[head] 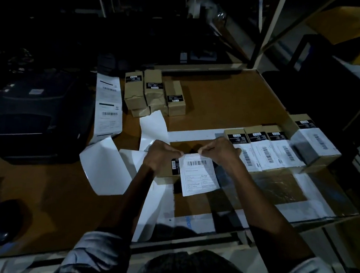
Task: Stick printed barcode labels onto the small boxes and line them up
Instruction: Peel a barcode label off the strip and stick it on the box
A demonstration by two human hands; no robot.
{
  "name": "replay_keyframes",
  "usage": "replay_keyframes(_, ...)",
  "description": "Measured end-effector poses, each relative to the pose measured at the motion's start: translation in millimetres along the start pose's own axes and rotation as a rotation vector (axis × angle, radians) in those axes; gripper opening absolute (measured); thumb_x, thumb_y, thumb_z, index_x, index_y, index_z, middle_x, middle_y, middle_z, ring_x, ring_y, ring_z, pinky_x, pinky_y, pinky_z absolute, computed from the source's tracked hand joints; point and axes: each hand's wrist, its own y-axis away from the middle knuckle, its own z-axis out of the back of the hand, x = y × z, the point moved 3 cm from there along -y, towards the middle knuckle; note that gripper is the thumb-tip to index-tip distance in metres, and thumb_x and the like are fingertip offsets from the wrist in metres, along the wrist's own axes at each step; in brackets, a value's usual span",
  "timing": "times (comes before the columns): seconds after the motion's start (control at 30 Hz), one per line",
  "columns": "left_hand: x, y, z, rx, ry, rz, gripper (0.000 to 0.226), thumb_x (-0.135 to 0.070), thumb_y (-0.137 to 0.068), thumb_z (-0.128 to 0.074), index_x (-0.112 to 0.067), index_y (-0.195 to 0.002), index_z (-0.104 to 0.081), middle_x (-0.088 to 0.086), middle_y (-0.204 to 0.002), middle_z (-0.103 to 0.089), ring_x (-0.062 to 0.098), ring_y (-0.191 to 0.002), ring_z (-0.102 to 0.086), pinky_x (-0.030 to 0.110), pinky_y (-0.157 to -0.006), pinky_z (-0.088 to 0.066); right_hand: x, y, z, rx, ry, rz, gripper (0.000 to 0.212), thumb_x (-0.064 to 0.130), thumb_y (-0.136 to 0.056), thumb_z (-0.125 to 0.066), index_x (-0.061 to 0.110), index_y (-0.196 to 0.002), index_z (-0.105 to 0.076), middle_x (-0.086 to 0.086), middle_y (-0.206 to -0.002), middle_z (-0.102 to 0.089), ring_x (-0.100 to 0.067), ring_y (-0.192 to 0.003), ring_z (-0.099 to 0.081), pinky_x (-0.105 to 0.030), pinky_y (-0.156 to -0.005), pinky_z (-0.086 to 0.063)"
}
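Near the bench's (234,102) front edge, the left hand (161,156) and right hand (222,151) each pinch a top corner of a barcode label (200,175) with curled fingers, over a small box (174,169). "Pre Paid" is legible on it. Labelled boxes (267,150) line the right edge.

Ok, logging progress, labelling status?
Both hands, left and right, pinch label over box. Labelled row right. Backing sheets left.

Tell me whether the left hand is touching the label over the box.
Touching. The head view shows the left hand pinching the label's top left corner, with the right hand pinching the top right corner, above the box.
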Motion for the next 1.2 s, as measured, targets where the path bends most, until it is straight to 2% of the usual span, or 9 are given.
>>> replay_keyframes(0.13, 2.4, 4.3, 3.2, 0.003, 0.081, 0.001, 0.020, -0.021, -0.073, -0.086, -0.007, -0.086, -0.081, 0.012, -0.084, -0.077, 0.035, -0.085, -0.073, 0.040, -0.085, -0.056, 3.9, 0.5, 1.1, 0.051, 0.014, -0.009, 0.025, 0.035, -0.090, -0.070, 0.013, -0.097, -0.080, -0.006, -0.111, -0.073, -0.028, -0.118, -0.059, -0.053, -0.111, -0.031)
replay_keyframes(0.27, 1.9, 3.0, 3.8, -0.004, 0.096, 0.018, 0.014, -0.013, -0.075, -0.084, -0.004, -0.086, -0.081, 0.015, -0.083, -0.076, 0.038, -0.083, -0.071, 0.034, -0.078, -0.052, 21.4, -6.6, -21.6, 0.082, -0.013, 0.003, 0.025, 0.043, -0.076, -0.077, 0.023, -0.090, -0.081, -0.002, -0.104, -0.075, -0.027, -0.111, -0.062, -0.059, -0.106, -0.039)
replay_keyframes(0.33, 1.4, 0.9, 3.0, -0.017, 0.083, 0.027, 0.013, -0.013, -0.075, -0.085, -0.005, -0.083, -0.081, 0.015, -0.081, -0.076, 0.039, -0.083, -0.071, 0.036, -0.079, -0.054, 33.6, -4.1, -27.7, 0.098, 0.039, 0.004, 0.028, 0.045, -0.075, -0.076, 0.023, -0.091, -0.080, 0.002, -0.098, -0.076, -0.022, -0.104, -0.062, -0.052, -0.103, -0.037)
replay_keyframes(0.5, 2.0, 1.7, 2.7, -0.039, 0.004, 0.021, 0.014, -0.020, -0.077, -0.084, -0.008, -0.083, -0.081, 0.008, -0.082, -0.077, 0.028, -0.079, -0.072, 0.032, -0.076, -0.055, 31.0, -8.9, -26.2, 0.158, 0.047, -0.042, 0.046, 0.054, -0.063, -0.070, 0.022, -0.095, -0.078, 0.001, -0.095, -0.075, -0.024, -0.101, -0.064, -0.055, -0.106, -0.038)
replay_keyframes(0.73, 2.3, 14.0, -0.9, -0.088, -0.099, -0.071, 0.016, -0.029, -0.085, -0.079, -0.013, -0.083, -0.082, -0.004, -0.077, -0.076, 0.004, -0.066, -0.068, 0.013, -0.058, -0.046, 16.7, -2.5, 1.6, 0.102, 0.149, -0.001, 0.017, 0.036, -0.091, -0.068, 0.026, -0.095, -0.081, 0.000, -0.110, -0.074, -0.025, -0.115, -0.057, -0.050, -0.109, -0.029)
replay_keyframes(0.9, 4.1, 15.5, -1.0, -0.100, -0.064, -0.085, 0.016, -0.029, -0.086, -0.078, -0.014, -0.081, -0.082, -0.005, -0.076, -0.076, 0.004, -0.067, -0.068, 0.013, -0.058, -0.046, 33.9, 18.8, -13.8, 0.001, 0.123, 0.112, 0.019, 0.028, -0.097, -0.063, 0.030, -0.094, -0.081, 0.007, -0.091, -0.076, -0.019, -0.097, -0.064, -0.048, -0.110, -0.028)
replay_keyframes(0.97, 5.3, 13.8, -1.8, -0.090, -0.082, -0.086, 0.015, -0.029, -0.086, -0.078, -0.015, -0.081, -0.082, -0.005, -0.073, -0.076, 0.007, -0.065, -0.067, 0.014, -0.056, -0.045, 40.2, 24.5, -22.0, 0.044, -0.009, 0.078, 0.015, 0.028, -0.096, -0.067, 0.026, -0.096, -0.081, 0.005, -0.078, -0.072, -0.018, -0.085, -0.063, -0.042, -0.098, -0.033)
replay_keyframes(1.03, 6.1, 12.1, -2.5, -0.098, -0.110, -0.085, 0.014, -0.028, -0.085, -0.078, -0.015, -0.084, -0.082, -0.004, -0.074, -0.076, 0.009, -0.065, -0.067, 0.017, -0.057, -0.047, 43.3, 17.2, -26.1, 0.103, -0.075, 0.008, 0.017, 0.030, -0.091, -0.073, 0.017, -0.100, -0.081, -0.002, -0.082, -0.075, -0.019, -0.081, -0.066, -0.031, -0.084, -0.042)
replay_keyframes(1.2, 7.2, 10.3, -1.5, -0.105, -0.115, -0.072, 0.013, -0.025, -0.085, -0.079, -0.012, -0.086, -0.082, -0.002, -0.078, -0.077, 0.010, -0.069, -0.069, 0.022, -0.063, -0.051, 38.0, 1.3, -16.4, 0.243, -0.043, -0.166, 0.028, 0.041, -0.078, -0.082, 0.019, -0.094, -0.079, -0.006, -0.096, -0.074, -0.027, -0.096, -0.067, -0.045, -0.095, -0.053)
